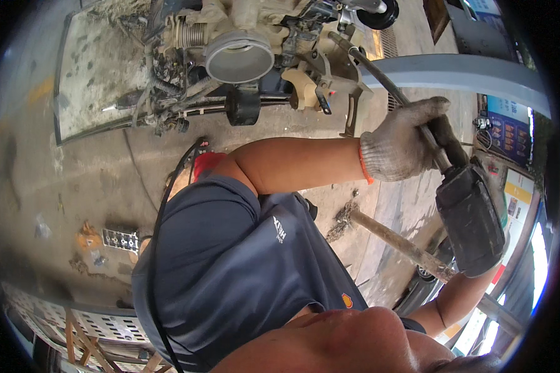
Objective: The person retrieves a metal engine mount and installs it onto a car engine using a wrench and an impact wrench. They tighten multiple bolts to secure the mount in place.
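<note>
My left hand (pixel 407 137), in a grey knit glove with an orange cuff edge, is closed around a long extension bar (pixel 379 76). The bar's far end reaches the right side of a dirty engine (pixel 239 53), by a metal bracket. At its near end sits a black power tool (pixel 470 217) that looks like an impact wrench. My right hand (pixel 481 268), also gloved, holds the tool's body from behind; most of its fingers are hidden there. The engine has a round grey opening facing me and a black cylindrical part below it.
A grey-blue curved beam (pixel 460 71) runs right of the engine. A dirty flat tray (pixel 96 68) lies at the left. A cylinder head (pixel 121 239) rests on the floor, and a worn pole (pixel 404 242) slants past my right arm. Perforated metal panels (pixel 106 323) stand lower left.
</note>
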A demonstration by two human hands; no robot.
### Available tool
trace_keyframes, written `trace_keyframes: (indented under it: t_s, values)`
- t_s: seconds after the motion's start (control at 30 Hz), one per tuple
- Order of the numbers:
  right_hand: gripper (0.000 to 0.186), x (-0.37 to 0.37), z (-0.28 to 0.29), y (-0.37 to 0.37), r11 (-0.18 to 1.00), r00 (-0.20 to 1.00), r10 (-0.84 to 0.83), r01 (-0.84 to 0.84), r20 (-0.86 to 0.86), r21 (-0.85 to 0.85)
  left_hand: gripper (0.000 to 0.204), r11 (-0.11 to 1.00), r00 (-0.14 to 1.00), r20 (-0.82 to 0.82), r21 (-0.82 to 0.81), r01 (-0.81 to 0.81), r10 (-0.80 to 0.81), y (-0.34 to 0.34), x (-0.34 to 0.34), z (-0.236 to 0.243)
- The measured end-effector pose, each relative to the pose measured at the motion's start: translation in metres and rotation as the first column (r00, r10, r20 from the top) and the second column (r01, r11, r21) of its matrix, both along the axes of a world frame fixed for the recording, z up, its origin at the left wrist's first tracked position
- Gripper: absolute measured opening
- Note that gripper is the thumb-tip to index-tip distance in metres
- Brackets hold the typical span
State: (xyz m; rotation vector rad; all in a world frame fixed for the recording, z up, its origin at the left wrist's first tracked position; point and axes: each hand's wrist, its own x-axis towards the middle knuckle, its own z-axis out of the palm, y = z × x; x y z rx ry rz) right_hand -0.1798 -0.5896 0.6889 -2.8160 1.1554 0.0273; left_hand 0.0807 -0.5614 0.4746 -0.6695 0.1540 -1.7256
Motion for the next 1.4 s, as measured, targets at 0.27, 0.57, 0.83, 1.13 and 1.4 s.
trace_keyframes:
  t_s: [0.27, 0.57, 0.83, 1.13, 1.4]
  values:
    - [0.055, 0.009, -0.010, 0.022, 1.000, 1.000, -0.015, 0.016, 0.027, -0.011, 0.025, 0.995, 0.993, 0.096, 0.086, 0.056, -0.064, -0.001, 0.000, 0.005]
    - [0.052, 0.025, -0.019, 0.043, 0.994, 0.993, 0.089, -0.084, 0.074, -0.069, 0.030, 0.997, 0.983, 0.183, 0.073, -0.002, -0.011, 0.010, -0.005, 0.018]
    - [0.050, 0.067, -0.022, 0.048, 0.958, 0.960, 0.267, -0.254, 0.091, -0.134, 0.038, 0.996, 0.952, 0.295, -0.028, -0.082, 0.087, -0.011, 0.015, 0.038]
    - [0.054, 0.085, -0.028, 0.027, 0.992, 0.967, -0.006, -0.025, 0.255, 0.120, 0.042, 0.999, 0.984, 0.173, -0.014, -0.032, 0.034, -0.035, 0.034, 0.027]
    - [0.056, 0.089, 0.000, 0.014, 0.989, 0.980, -0.063, 0.036, 0.190, 0.146, 0.047, 0.996, 0.985, 0.152, -0.007, -0.084, 0.084, -0.028, 0.046, 0.041]
